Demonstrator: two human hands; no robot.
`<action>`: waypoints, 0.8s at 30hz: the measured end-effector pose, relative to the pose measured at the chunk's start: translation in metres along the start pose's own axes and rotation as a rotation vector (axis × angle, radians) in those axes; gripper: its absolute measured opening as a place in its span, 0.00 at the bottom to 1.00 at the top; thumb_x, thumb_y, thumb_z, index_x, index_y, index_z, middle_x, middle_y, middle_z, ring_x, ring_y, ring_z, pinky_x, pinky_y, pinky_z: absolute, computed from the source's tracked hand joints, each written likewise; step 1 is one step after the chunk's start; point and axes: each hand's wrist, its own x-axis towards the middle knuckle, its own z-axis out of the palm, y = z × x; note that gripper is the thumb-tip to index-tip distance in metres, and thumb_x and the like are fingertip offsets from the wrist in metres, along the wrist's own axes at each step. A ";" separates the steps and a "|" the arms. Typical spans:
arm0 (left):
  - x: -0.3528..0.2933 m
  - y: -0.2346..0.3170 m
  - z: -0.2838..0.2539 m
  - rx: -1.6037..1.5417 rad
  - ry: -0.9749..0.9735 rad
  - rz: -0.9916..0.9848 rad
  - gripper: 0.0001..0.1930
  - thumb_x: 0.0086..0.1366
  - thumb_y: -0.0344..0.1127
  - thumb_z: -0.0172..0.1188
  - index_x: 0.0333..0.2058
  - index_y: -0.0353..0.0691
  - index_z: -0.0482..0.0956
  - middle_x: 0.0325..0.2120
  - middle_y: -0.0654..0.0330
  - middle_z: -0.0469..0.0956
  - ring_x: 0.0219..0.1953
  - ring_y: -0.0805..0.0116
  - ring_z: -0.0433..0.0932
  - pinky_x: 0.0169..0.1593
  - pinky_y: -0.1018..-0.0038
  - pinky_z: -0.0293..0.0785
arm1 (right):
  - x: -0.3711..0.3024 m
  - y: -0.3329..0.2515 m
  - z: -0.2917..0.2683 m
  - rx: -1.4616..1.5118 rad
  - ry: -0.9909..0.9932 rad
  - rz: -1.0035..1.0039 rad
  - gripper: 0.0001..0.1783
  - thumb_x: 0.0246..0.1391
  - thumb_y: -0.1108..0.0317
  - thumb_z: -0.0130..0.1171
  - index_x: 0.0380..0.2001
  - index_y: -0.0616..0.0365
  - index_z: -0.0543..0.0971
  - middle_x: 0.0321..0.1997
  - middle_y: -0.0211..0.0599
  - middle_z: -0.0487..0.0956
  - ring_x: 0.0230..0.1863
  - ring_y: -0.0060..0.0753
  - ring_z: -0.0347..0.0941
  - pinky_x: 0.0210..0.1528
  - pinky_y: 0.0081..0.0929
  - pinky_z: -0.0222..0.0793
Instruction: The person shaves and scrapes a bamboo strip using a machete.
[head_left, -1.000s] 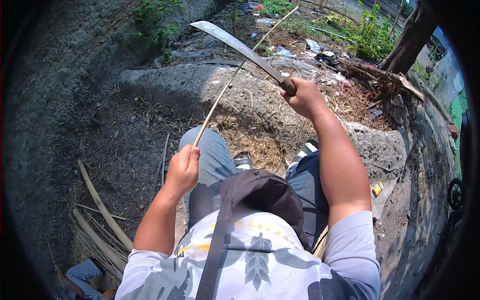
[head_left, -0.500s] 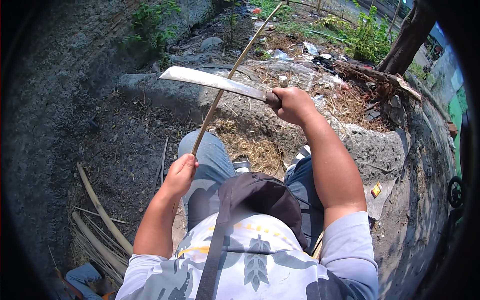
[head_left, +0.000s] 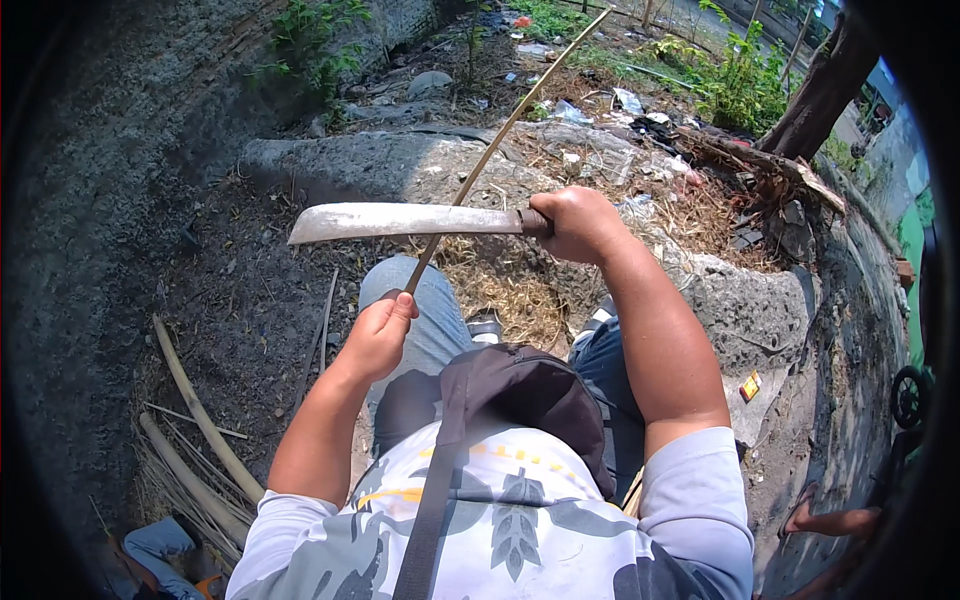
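Observation:
My right hand (head_left: 577,225) is wrapped round the dark handle of a machete (head_left: 400,220), its broad worn blade pointing left. The blade lies across a long thin wooden stick (head_left: 495,145), hiding a short stretch of it. Above my left thigh, my left hand (head_left: 380,335) grips the stick's lower end, thumb on top. From there the stick slants up and away to the right, its far tip high over the littered ground. I cannot tell how deeply the edge touches the wood.
A concrete ledge (head_left: 740,305) runs before my knees, with dry shavings (head_left: 515,305) by my feet. Curved pale branches (head_left: 205,415) lie at left below a rough wall (head_left: 130,200). A black bag (head_left: 525,400) rests on my lap. Another person's leg (head_left: 840,522) shows at lower right.
The machete has come down along the stick toward my left hand, its blade now more level. The stick's far tip has swung right. A person's leg has appeared at lower right.

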 end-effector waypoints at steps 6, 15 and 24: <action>-0.004 0.009 0.005 -0.081 0.005 -0.083 0.24 0.80 0.51 0.44 0.33 0.37 0.75 0.18 0.70 0.65 0.24 0.79 0.62 0.28 0.75 0.61 | -0.011 -0.007 0.004 -0.004 0.076 -0.056 0.09 0.43 0.66 0.64 0.31 0.48 0.80 0.30 0.40 0.83 0.38 0.50 0.82 0.40 0.47 0.77; 0.000 0.023 0.014 0.095 -0.008 0.075 0.22 0.80 0.49 0.42 0.36 0.36 0.75 0.24 0.64 0.69 0.28 0.74 0.65 0.35 0.71 0.66 | -0.009 -0.005 0.004 0.052 0.149 -0.161 0.09 0.40 0.64 0.67 0.26 0.50 0.77 0.24 0.41 0.79 0.32 0.55 0.79 0.34 0.50 0.75; 0.011 0.005 0.018 -0.118 -0.072 -0.111 0.26 0.79 0.54 0.42 0.32 0.37 0.75 0.19 0.69 0.66 0.23 0.78 0.63 0.28 0.74 0.62 | -0.009 -0.017 0.012 0.015 0.119 -0.167 0.09 0.41 0.64 0.67 0.26 0.49 0.77 0.26 0.39 0.81 0.33 0.51 0.80 0.34 0.48 0.76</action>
